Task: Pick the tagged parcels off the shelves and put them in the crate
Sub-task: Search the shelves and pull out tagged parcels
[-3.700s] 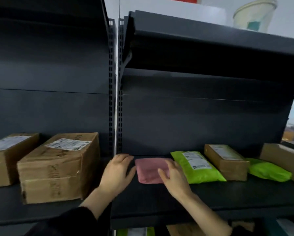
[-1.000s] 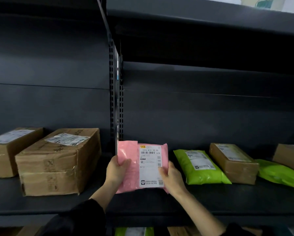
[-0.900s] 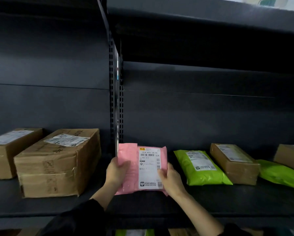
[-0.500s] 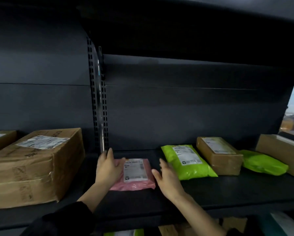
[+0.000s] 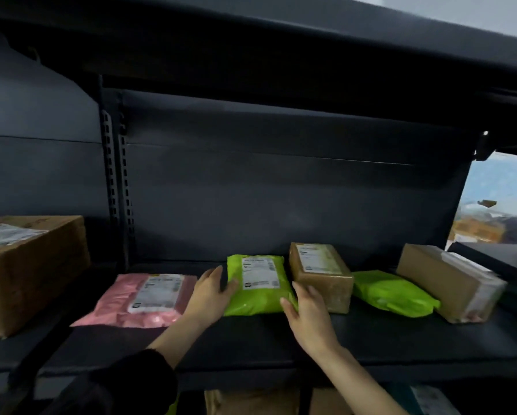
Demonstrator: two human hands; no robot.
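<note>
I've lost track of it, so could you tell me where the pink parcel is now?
The pink parcel lies flat on the shelf, label up, left of the left hand.

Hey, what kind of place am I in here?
Probably a parcel storeroom or pickup point: dark metal shelving holding labelled mailers, such as a pink one, and taped cardboard boxes.

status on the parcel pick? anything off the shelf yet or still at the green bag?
Done: nothing visibly; no crate in view, and the flat pink plastic mailer lies label-up on the dark metal shelf. In hand: left hand and right hand flank the lime-green plastic mailer with the white label, touching its edges, not lifted. Left: the small brown cardboard box, the second green mailer, and the crate drop.
</note>
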